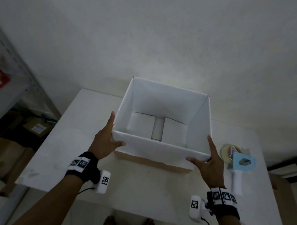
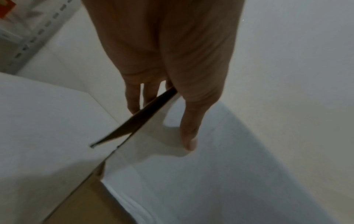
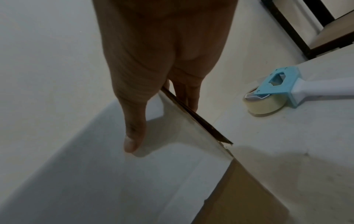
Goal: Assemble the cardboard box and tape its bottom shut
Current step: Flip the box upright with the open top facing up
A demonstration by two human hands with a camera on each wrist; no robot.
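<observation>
box (image 1: 158, 147) on table (image 1: 76, 140), tape dispenser (image 1: 239, 162) right

I see a white table (image 1: 59, 138) set against the wall. An open-topped cardboard box (image 1: 157, 152) sits toward its far middle. It is white inside and brown along the base. Right of it, near but apart, a tape dispenser (image 1: 240, 162) lies flat, its white handle toward me.

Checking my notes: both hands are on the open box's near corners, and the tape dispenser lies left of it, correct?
One slip: the tape dispenser lies right of the box, past the right hand, as the head view shows. The left hand and right hand are on its near corners.
</observation>
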